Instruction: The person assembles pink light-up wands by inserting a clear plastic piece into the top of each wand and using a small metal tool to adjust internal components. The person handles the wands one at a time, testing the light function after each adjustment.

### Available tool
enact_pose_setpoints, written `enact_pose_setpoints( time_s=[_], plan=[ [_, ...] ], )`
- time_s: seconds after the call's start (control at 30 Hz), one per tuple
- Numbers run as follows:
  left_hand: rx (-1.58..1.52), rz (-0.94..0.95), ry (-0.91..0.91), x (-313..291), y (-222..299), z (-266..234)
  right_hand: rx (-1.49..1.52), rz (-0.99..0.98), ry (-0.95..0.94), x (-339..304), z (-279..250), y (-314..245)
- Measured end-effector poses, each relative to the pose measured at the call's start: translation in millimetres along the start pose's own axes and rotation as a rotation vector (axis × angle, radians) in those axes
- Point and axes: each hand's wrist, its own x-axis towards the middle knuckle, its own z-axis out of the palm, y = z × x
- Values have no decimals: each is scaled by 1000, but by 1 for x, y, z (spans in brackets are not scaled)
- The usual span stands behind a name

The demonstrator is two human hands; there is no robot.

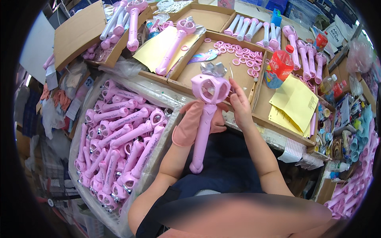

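Observation:
My left hand (188,125), in a salmon-pink glove, is wrapped round a pink toy wand (205,131) just under its head. The wand stands nearly upright in front of me, its openwork round head topped with a silver crown (214,69). My right hand (240,101) is bare and raised beside the wand's head. Its thumb and fingers are pinched round a thin pointed metal tool (231,71), whose exact kind I cannot make out. Behind the wand lies a shallow cardboard tray (190,75) with many small pink rings (246,57).
On the left, a plastic-lined bin (158,158) holds a heap of pink wands. Yellow paper sheets (293,101), a red-capped bottle (279,67) and a brush (253,91) lie or stand on the bench. More wands lie at the back and far right.

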Motion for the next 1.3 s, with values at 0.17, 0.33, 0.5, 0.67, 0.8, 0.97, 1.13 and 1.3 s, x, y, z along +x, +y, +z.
enact_pose_setpoints(
  time_s=[0.17,0.33,0.5,0.67,0.8,0.97,1.13,1.3],
  plan=[
    [-224,-108,-114,-2,-5,-5,-97,-61,-68,7,-1,-2],
    [-509,-168,-2,-6,-9,-5,-435,-205,89,1,0,-7],
    [-421,-152,25,-8,-6,-18,-434,-205,-96,-48,0,-44],
    [-643,-237,47,-5,-5,-25,-997,-459,-159,-64,4,-70],
    [-528,-188,65,-8,-5,-21,-1000,-563,-132,-59,12,-78],
    [-194,-70,105,-11,-1,-15,-1116,-646,-173,-54,18,-83],
    [18,-28,104,-13,2,-12,-1192,-636,-187,-53,17,-84],
    [-8,-35,304,-20,-3,-18,-1210,-556,-114,-45,9,-75]
  ],
)
